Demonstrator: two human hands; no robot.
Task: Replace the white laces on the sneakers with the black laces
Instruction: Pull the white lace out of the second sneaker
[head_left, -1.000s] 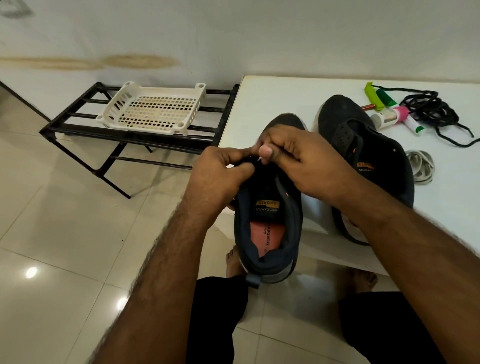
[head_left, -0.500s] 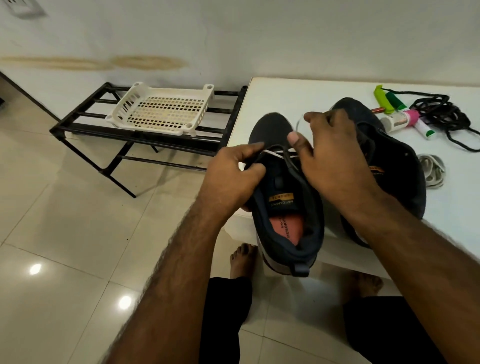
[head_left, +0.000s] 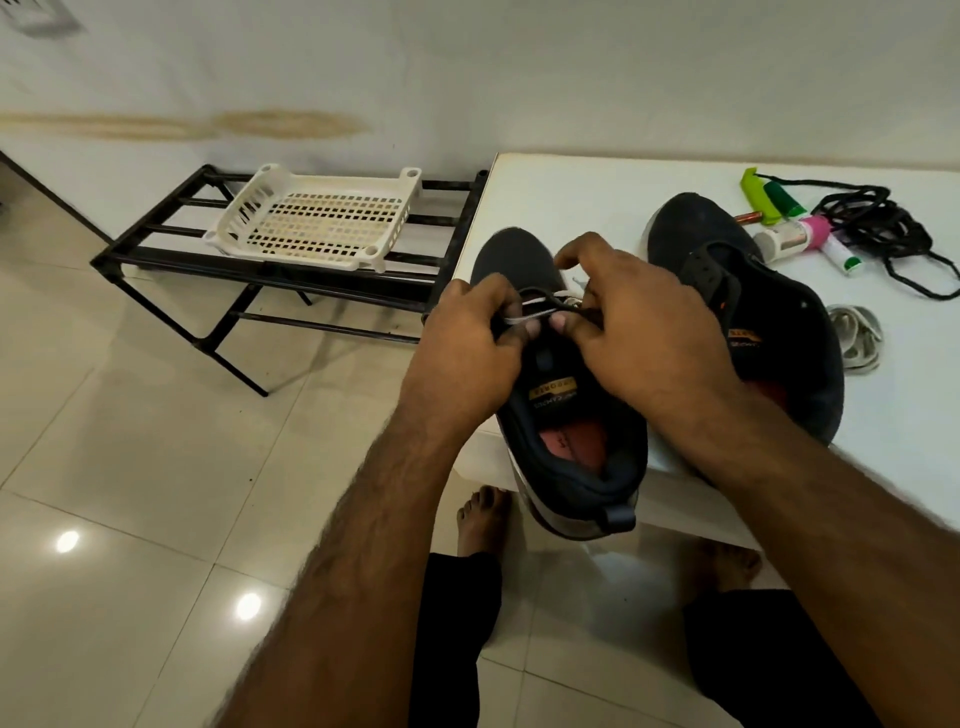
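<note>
Both hands pinch the white lace (head_left: 535, 307) across the near sneaker (head_left: 566, 415) at the table's (head_left: 571, 192) left edge: left hand (head_left: 467, 343), right hand (head_left: 639, 322); we should draw it out evenly, one eyelet at a time.

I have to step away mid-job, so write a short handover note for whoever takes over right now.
Left hand: pinches the white lace at the near sneaker.
Right hand: pinches the same lace from the other side.
Near sneaker hangs over the table edge; far sneaker lies on the table, no lace visible in its eyelets.
A removed white lace is bundled beside it; black laces lie at the far right.
Left: finish pulling out this lace, then thread black laces into both.
</note>
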